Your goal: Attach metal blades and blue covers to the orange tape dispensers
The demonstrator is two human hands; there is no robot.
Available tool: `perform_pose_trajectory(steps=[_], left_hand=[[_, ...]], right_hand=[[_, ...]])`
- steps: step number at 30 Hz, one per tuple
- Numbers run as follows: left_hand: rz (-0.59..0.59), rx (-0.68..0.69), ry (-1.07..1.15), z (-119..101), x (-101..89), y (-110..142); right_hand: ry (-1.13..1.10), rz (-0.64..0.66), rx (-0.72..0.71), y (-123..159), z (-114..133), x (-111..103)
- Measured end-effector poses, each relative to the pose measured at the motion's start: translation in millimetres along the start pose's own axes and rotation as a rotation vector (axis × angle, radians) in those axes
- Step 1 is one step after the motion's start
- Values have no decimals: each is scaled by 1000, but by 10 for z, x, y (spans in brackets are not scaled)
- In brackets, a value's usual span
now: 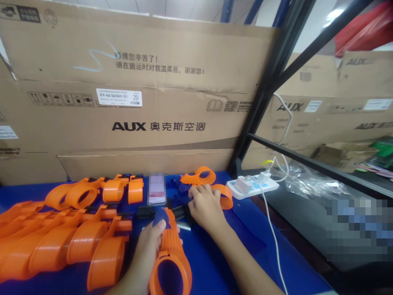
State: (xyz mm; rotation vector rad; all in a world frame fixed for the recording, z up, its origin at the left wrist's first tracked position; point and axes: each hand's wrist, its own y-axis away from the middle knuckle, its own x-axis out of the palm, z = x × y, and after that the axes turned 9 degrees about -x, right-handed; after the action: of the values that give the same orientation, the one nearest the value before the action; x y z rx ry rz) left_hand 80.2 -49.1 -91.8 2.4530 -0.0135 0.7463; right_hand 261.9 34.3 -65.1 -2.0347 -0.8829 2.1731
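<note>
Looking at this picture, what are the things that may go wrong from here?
The white cable runs along the right side of the blue table; the right arm might catch it and tug the power strip.
The phone is close to the right hand, so it might get knocked.
The left hand holds an orange piece beside closely packed orange parts; it might bump them.

The orange ring-ended hand-held part [173, 241] has smooth plastic surfaces with a satin sheen. The large brown printed carton [159, 106] is matt cardboard; its white rectangular label [119, 97] looks like smooth paper. The black angled frame [267, 90] appears to be coated metal. The white elongated power strip [271, 186] is smooth plastic. The crumpled clear film [308, 182] is glossy plastic.
</note>
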Motion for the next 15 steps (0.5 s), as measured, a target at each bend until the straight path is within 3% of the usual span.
perform_pose_trajectory(steps=[15], left_hand=[[50,-24,55,-23,29,99]], right_hand=[[-180,-303,-21,-7,15,-83]])
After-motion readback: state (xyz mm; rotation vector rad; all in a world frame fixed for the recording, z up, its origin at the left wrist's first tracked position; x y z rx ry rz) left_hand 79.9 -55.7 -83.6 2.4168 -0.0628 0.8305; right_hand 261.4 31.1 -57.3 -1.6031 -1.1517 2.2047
